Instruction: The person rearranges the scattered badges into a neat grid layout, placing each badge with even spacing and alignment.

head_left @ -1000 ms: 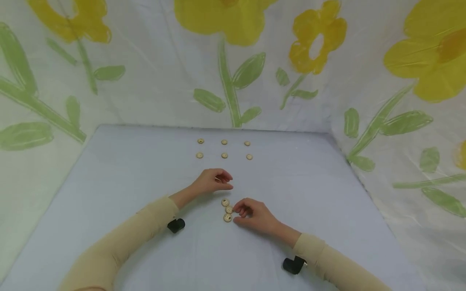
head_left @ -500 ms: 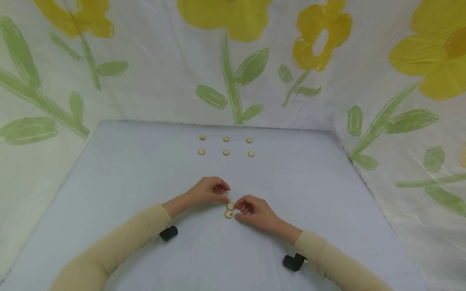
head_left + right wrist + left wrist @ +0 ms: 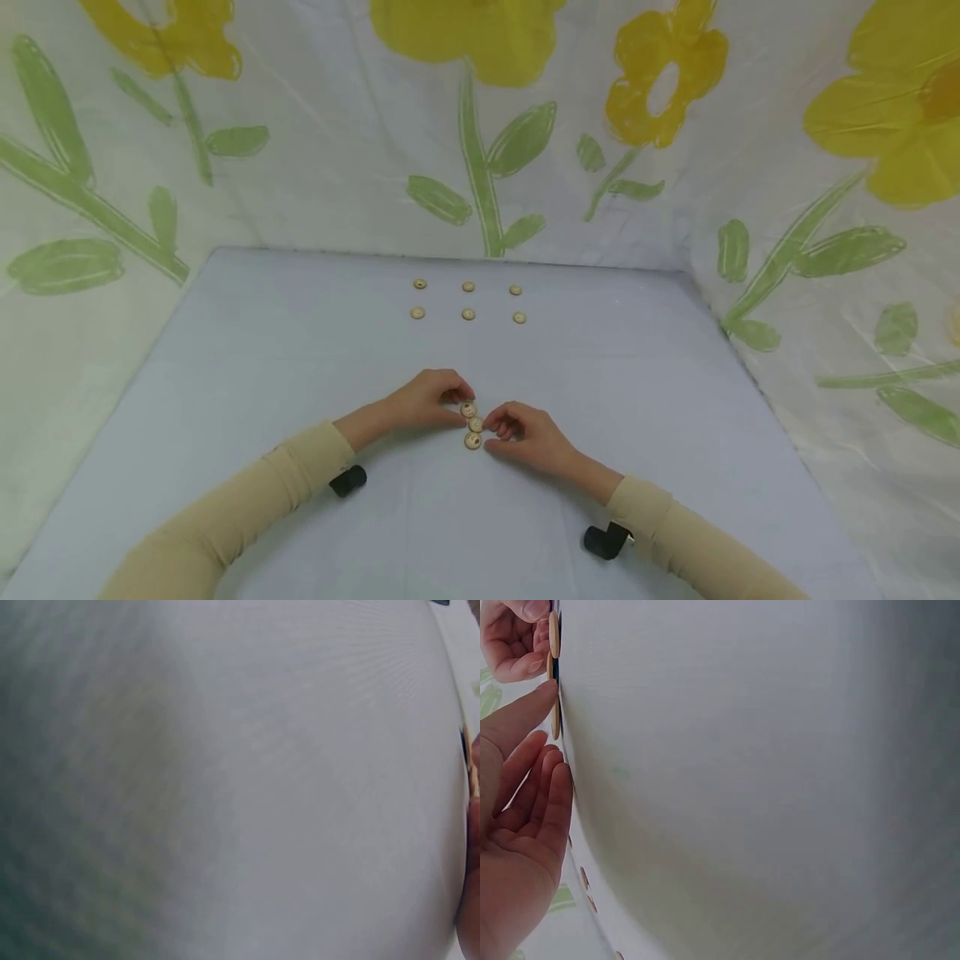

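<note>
Three round, pale wooden discs lie in a short, crooked column in the head view, edges close or touching. My left hand pinches the top wooden disc, thumb on the near side and fingers on the far side. Seen edge-on in the left wrist view, that disc sits by the thumb tip. My right hand rests beside the middle disc and the bottom disc, its loosely bent fingertips at their right edges. Small dark marks show on the discs. The right wrist view catches only part of the hand.
Farther back, several similar discs stand in two rows; one is the front-left disc. A pale cloth covers the table. Behind it rises a white curtain painted with yellow flowers. A black wrist camera hangs under the left sleeve.
My left hand has come down from above the column and its thumb and fingers now close on the top disc. The right hand stays by the lower discs. The head view has shifted slightly.
</note>
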Demonstrator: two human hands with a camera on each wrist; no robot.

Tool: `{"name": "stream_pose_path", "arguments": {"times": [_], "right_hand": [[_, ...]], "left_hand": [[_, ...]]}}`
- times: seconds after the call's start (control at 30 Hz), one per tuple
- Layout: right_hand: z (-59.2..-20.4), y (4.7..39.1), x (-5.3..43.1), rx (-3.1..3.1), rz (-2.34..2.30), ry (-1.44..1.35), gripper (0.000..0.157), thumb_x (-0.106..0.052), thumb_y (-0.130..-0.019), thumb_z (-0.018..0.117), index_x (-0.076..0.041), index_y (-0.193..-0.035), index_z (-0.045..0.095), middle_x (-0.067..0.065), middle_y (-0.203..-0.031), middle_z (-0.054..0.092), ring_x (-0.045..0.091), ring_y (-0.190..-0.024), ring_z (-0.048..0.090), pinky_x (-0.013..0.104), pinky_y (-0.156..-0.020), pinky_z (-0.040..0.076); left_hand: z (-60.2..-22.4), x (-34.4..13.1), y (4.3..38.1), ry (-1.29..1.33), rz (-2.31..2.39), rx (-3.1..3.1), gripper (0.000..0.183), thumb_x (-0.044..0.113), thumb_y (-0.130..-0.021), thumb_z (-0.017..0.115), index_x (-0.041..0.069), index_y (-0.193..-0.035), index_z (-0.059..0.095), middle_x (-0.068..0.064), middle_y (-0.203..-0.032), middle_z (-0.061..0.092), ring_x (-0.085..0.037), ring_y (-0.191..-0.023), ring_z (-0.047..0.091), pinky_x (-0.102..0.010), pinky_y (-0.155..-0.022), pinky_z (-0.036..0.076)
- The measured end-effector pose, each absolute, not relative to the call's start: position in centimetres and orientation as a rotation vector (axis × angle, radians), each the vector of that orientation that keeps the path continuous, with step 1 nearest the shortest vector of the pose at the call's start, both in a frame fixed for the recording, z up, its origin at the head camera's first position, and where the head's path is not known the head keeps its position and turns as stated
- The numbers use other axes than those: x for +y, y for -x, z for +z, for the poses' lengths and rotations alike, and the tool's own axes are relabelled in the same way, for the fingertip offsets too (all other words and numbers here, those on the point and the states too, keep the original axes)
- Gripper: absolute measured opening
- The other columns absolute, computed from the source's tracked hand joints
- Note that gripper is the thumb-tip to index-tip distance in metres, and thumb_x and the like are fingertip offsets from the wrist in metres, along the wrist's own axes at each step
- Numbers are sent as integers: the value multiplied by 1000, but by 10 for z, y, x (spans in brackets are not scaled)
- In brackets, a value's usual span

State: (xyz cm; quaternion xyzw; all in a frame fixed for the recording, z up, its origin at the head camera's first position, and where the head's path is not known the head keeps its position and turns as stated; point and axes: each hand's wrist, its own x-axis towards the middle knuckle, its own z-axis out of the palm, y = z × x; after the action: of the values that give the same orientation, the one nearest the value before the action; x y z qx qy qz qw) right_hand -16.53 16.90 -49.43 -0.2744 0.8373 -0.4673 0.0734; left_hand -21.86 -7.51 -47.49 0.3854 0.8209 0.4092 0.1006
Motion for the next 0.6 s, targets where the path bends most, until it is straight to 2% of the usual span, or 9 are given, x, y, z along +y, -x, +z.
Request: {"name": "stream_pose_path", "arguments": {"times": [0.2,0.6], "right_hand": [[-493,166,170,2513,-1383,805,25,-10,-83,78,-8,-104,67,2,-95,67,14,-81,59,25,-72,52],[-495,168,164,2517,-1378,988,23,-13,-83,79,-12,-103,67,-4,-96,67,11,-80,58,24,-70,51]], "left_hand": [[-477,-74,223,-1187,1158,2411,27,12,-83,78,1,-105,68,-5,-99,65,-16,-91,61,-27,-83,51],[-478,-72,225,-1182,1133,2416,17,10,-85,75,4,-100,70,-2,-94,64,-15,-88,60,-25,-81,50]]}}
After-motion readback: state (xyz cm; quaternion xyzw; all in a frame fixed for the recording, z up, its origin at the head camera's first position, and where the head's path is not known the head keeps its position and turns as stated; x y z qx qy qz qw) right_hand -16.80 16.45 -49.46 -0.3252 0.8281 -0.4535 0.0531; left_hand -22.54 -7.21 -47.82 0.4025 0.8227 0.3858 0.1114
